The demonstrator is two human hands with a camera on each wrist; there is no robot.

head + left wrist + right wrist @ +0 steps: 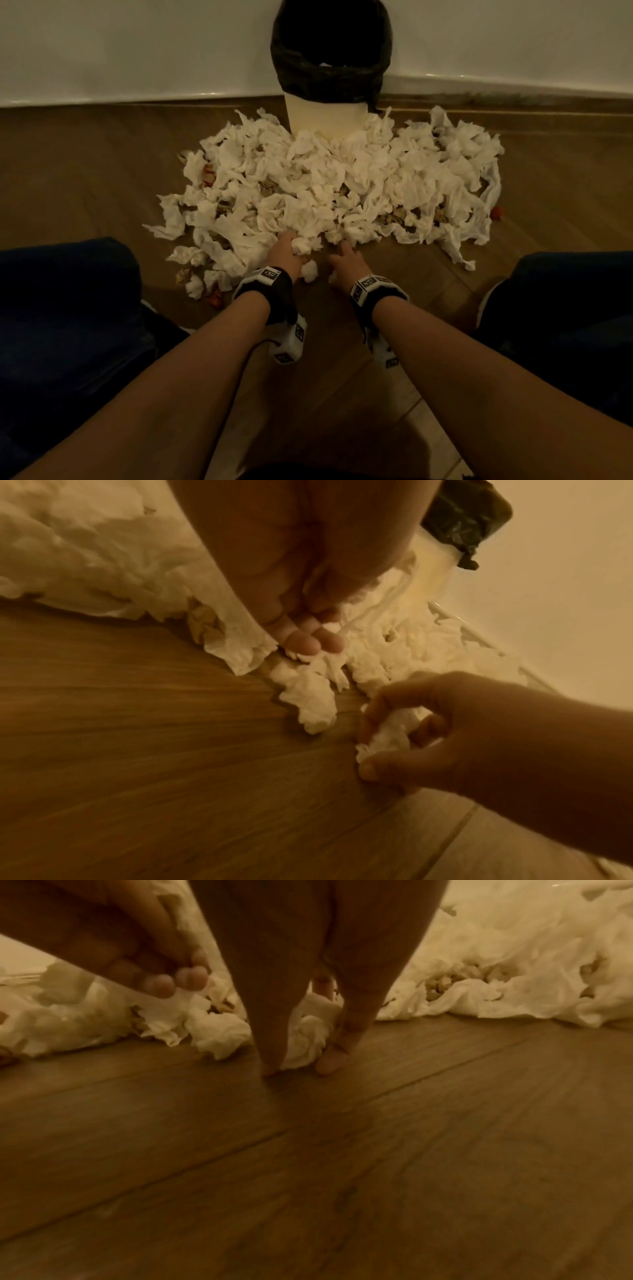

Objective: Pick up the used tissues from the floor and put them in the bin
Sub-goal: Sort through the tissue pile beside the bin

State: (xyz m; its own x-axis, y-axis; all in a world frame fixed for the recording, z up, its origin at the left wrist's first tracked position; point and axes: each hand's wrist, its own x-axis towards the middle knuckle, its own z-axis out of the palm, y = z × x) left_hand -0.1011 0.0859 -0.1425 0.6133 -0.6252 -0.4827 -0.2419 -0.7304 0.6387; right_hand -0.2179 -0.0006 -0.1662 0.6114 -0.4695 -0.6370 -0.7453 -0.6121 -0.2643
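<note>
A broad heap of crumpled white tissues [329, 178] covers the wooden floor in front of a white bin [323, 118] lined with a black bag [329, 75]. At the heap's near edge my left hand [286, 251] curls its fingers [161, 984] round a tissue wad [303, 245]. Just to its right, my right hand [346, 262] pinches a small crumpled tissue [388, 735] between thumb and fingers, low against the floor [303, 1053]. A loose wad [313, 702] lies between the two hands. The bin's inside is dark, with a bit of white showing.
The bin stands against a white wall with a skirting board [513, 85]. My knees in dark trousers [65, 301] flank the bare floor on both sides. Small red scraps [495, 212] and brownish crumpled bits [183, 274] lie among the tissues.
</note>
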